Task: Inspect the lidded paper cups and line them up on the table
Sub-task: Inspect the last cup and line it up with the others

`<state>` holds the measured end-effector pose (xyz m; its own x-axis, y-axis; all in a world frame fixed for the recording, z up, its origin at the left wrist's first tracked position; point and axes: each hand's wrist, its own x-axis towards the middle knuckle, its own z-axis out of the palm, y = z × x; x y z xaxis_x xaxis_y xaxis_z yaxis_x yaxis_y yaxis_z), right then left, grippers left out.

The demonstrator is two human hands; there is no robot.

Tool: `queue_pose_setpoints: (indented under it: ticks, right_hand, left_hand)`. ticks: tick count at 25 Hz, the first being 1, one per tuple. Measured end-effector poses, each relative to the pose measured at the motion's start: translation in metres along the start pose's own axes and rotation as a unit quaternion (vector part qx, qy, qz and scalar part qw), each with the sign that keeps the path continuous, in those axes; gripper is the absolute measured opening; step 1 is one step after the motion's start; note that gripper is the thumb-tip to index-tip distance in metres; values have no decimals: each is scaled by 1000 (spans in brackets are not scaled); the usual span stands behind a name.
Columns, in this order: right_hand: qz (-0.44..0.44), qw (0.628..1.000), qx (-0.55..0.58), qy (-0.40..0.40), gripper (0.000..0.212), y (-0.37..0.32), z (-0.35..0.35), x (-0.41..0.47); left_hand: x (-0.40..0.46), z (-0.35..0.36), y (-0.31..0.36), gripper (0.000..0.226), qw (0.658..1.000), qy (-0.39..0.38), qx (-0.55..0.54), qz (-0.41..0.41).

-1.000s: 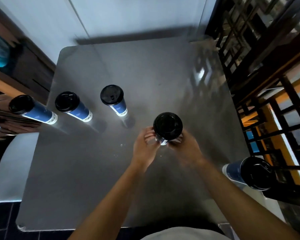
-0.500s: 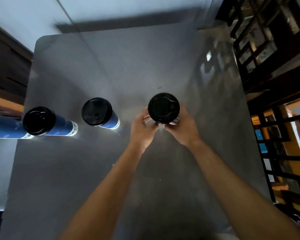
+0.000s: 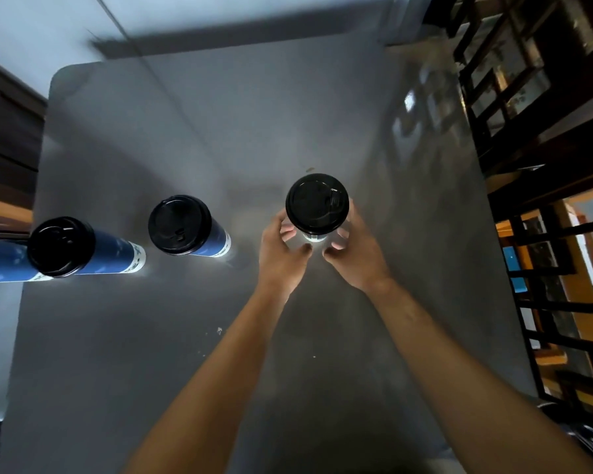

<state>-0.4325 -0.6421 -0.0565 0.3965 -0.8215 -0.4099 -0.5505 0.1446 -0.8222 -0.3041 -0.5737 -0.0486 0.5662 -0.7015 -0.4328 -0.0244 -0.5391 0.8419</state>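
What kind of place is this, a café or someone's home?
Probably a café or drinks shop, though I can't be sure. Takeaway paper cups with black lids stand in a row on a plain grey table, and a dark wooden lattice screen runs along the right, like shop decor.

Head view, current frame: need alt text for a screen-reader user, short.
Both hands, left hand and right hand, cup the base of a blue paper cup with a black plastic lid standing upright on a grey table. To its left, two more blue cups with black lids stand in a row.
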Motion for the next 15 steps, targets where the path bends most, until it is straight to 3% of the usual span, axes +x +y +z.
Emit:
queue_pose_setpoints:
  ticks: [2, 5, 10, 15]
  right_hand:
    - [43, 999, -25, 5, 103, 5, 0, -14]
    - [75, 996, -33, 19, 102, 13, -3, -51]
    - [53, 996, -47, 53, 87, 18, -15, -133]
    - [-42, 981, -87, 171, 63, -5, -53, -222]
  left_hand:
    - [-11, -5, -4, 74, 998, 8, 4, -66]
    - [-45, -14, -12, 71, 995, 11, 30, -98]
    - [-120, -25, -30, 60, 996, -26, 36, -75]
    - [-179, -20, -34, 36, 992, -110, 58, 28]
